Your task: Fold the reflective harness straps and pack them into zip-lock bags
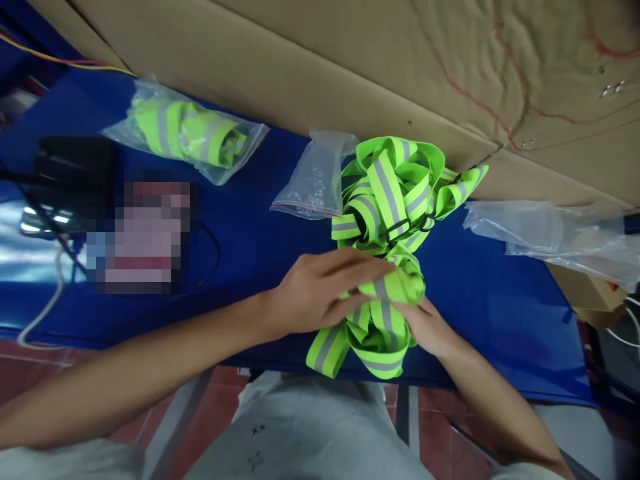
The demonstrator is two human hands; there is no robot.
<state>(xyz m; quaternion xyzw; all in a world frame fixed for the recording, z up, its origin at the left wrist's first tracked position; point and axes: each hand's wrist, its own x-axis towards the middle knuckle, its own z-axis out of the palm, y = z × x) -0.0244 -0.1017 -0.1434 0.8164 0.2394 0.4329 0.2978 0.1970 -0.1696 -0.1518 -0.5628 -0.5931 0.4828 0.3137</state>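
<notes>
Neon-green reflective straps with grey stripes (383, 313) lie bunched between my hands near the table's front edge. My left hand (323, 290) reaches in from the left, its fingers bent over the top of the bundle. On the other side, my right hand (427, 323) grips the same straps, with most of its fingers hidden behind them. Loose ends hang below the hands. Just beyond lies a tangled pile of matching straps (395, 193) with black plastic buckles. A clear zip bag (315, 177) touches the pile's left side.
A clear bag packed with green straps (185, 133) lies at the back left of the blue table (250, 230). Left are a black device (75, 177) and a blurred-out object (147, 233). Clear plastic bags (555, 230) and a cardboard box (585, 293) are right; brown sheeting (320, 73) borders the back.
</notes>
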